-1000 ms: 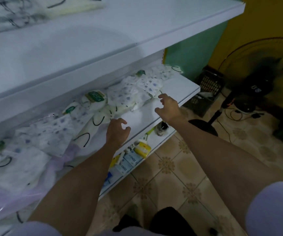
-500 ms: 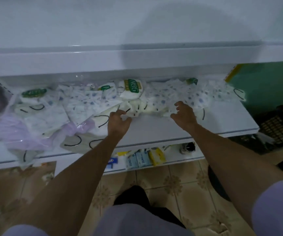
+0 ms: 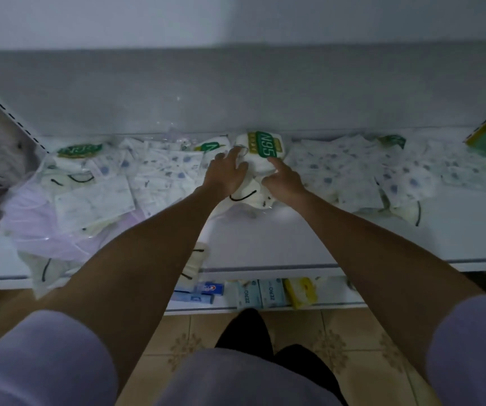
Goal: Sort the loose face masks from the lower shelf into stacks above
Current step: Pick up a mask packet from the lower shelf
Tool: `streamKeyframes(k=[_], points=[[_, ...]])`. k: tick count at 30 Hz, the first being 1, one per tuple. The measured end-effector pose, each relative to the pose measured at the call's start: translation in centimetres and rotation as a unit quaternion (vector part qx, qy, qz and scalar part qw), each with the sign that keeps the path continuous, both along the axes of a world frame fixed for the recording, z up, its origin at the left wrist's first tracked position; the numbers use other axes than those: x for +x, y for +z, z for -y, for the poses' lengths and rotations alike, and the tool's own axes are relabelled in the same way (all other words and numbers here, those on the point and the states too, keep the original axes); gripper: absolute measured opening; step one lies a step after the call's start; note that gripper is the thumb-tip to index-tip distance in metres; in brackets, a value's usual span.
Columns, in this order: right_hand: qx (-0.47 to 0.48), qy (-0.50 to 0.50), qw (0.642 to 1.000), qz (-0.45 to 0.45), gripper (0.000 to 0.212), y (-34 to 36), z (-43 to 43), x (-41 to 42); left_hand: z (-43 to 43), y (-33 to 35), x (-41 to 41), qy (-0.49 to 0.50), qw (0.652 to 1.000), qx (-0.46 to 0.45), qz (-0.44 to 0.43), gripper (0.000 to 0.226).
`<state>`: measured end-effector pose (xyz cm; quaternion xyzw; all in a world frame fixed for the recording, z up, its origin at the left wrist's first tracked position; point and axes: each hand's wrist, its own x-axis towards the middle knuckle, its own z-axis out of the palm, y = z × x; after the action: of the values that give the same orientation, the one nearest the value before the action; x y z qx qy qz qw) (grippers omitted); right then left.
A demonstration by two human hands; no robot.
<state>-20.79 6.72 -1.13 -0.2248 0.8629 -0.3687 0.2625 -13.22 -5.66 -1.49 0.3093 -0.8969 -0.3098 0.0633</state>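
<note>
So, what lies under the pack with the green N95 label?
Cream masks with black ear loops stick out below the N95 pack, on the shelf. The left hand and right hand cover its lower edge, so whether it rests on them cannot be seen.

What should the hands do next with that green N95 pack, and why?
Probably curl the fingers round the N95 pack and lift it clear. The left hand and the right hand both touch it, though a firm grip is not clear. It lies among loose masks on the lower shelf, not yet stacked above.
</note>
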Motion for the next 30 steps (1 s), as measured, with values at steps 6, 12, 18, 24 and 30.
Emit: streamKeyframes(k=[6,12,18,24,30], points=[[-0.063,-0.063,0.99,0.112,0.07,-1.4,0.9,-0.7,-2.5,-1.6,0.7,-0.017,0.993,-0.114,-0.017,0.049],[-0.116,-0.197,0.953,0.199,0.041,0.0,1.7,-1.6,-4.3,0.8,1.7,-0.07,0.981,-0.144,-0.11,0.041],[-0.133,-0.232,0.923,0.278,0.02,2.9,1.7,-0.8,-3.9,5.5,3.8,0.075,0.978,0.104,-0.163,0.031],[-0.186,-0.166,0.937,0.245,0.046,7.1,-1.5,1.8,-3.3,7.7,7.9,0.241,0.967,0.031,-0.081,0.054],[-0.217,-0.015,0.938,0.269,0.071,11.7,-4.1,5.2,-7.6,10.5,11.7,0.225,0.95,0.155,-0.15,0.046]])
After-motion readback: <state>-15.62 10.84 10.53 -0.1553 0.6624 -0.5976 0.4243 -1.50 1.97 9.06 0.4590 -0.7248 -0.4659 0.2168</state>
